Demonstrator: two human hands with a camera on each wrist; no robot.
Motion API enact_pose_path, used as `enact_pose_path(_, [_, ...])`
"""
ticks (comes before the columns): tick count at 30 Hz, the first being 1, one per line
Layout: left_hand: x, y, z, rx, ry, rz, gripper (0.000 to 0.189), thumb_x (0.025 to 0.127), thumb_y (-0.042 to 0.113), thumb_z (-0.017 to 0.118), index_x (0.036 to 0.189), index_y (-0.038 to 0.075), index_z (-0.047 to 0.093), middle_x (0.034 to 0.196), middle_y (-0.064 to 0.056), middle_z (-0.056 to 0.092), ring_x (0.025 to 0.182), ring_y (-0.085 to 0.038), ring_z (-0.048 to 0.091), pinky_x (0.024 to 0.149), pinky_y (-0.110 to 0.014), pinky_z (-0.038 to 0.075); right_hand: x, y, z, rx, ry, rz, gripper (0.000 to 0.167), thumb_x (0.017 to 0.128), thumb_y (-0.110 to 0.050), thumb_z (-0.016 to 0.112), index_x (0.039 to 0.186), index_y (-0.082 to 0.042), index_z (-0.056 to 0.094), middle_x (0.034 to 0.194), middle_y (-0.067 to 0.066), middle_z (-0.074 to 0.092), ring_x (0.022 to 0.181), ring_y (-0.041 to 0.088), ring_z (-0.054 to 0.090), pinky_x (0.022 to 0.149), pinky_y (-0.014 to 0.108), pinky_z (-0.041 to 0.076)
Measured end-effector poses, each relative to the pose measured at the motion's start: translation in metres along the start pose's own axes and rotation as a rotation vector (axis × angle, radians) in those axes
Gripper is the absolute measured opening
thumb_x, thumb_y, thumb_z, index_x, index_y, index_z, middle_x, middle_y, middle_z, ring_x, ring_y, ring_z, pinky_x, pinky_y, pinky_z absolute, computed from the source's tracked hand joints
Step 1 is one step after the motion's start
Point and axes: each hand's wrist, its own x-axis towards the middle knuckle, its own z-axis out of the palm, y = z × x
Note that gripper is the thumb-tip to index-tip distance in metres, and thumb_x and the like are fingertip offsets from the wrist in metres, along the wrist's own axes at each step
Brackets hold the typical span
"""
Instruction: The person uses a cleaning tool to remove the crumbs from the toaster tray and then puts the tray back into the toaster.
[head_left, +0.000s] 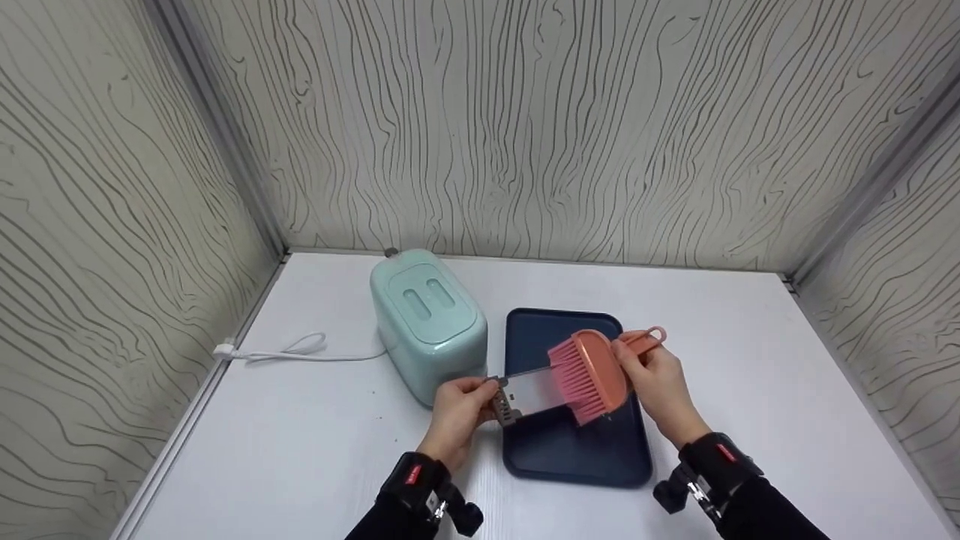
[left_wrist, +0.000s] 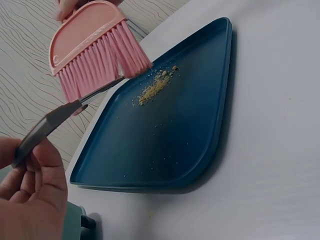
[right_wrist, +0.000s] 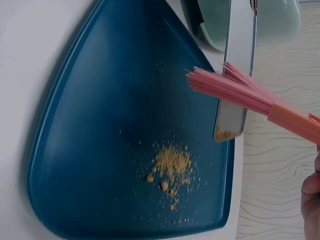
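Observation:
My left hand (head_left: 456, 420) pinches the grey end of a flat metal crumb tray (head_left: 529, 391), which it holds above a dark blue tray (head_left: 566, 457). In my right hand (head_left: 664, 386) is a small pink brush (head_left: 606, 367), held near the handle. Its bristles (left_wrist: 90, 75) touch the crumb tray's far part. Some crumbs cling to that far end in the right wrist view. Beneath, a pile of yellowish crumbs (right_wrist: 172, 162) lies on the blue tray, with finer specks scattered around it.
A mint-green toaster (head_left: 431, 315) with two slot-shaped recesses on top stands beside the left hand. Its white cord (head_left: 315, 358) runs left to a plug (head_left: 223, 349) at the table's edge. Wood-patterned panels (head_left: 510, 135) enclose the white table (head_left: 300, 457) at back and sides.

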Motion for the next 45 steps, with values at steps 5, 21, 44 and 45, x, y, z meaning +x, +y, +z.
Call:
enact_pose_path(5, [-0.001,0.002,-0.001,0.03,0.002,0.007,0.026,0.097,0.007,0.067,0.113,-0.014,0.066,0.093,-0.013,0.067,0.071,-0.014,0.064,0.067,-0.025,0.057,0.002,0.008,-0.01,-0.013,0.009,0.018,0.04,0.103,-0.034,0.063,0.127,-0.002,0.064,0.1,0.012,0.07,0.075,0.008,0.059,0.064,0.022,0.051])
enact_pose_path(21, [0.0,0.002,-0.004,0.056,0.029,0.017,0.022,0.095,0.005,0.067,0.11,-0.012,0.068,0.092,-0.012,0.067,0.071,-0.014,0.063,0.068,-0.026,0.058,0.004,0.021,-0.017,-0.066,0.088,-0.018,0.038,0.102,-0.036,0.063,0.12,-0.002,0.066,0.092,0.01,0.069,0.069,0.009,0.057,0.057,0.022,0.048])
enact_pose_path(44, [-0.003,0.002,-0.004,0.075,0.069,0.015,0.024,0.094,0.008,0.07,0.109,-0.011,0.067,0.092,-0.012,0.068,0.071,-0.015,0.064,0.068,-0.028,0.058,0.008,0.005,-0.009,0.292,0.171,0.158,0.043,0.098,-0.038,0.069,0.117,-0.001,0.059,0.09,-0.001,0.063,0.073,0.008,0.057,0.064,0.022,0.052])
enact_pose_path(45, [-0.003,0.002,-0.004,0.075,0.067,0.013,0.024,0.094,0.008,0.07,0.109,-0.011,0.067,0.093,-0.012,0.068,0.071,-0.016,0.064,0.068,-0.029,0.059,0.008,0.004,-0.007,0.301,0.172,0.162,0.042,0.098,-0.037,0.069,0.117,-0.001,0.058,0.091,-0.001,0.063,0.074,0.008,0.058,0.065,0.023,0.053])
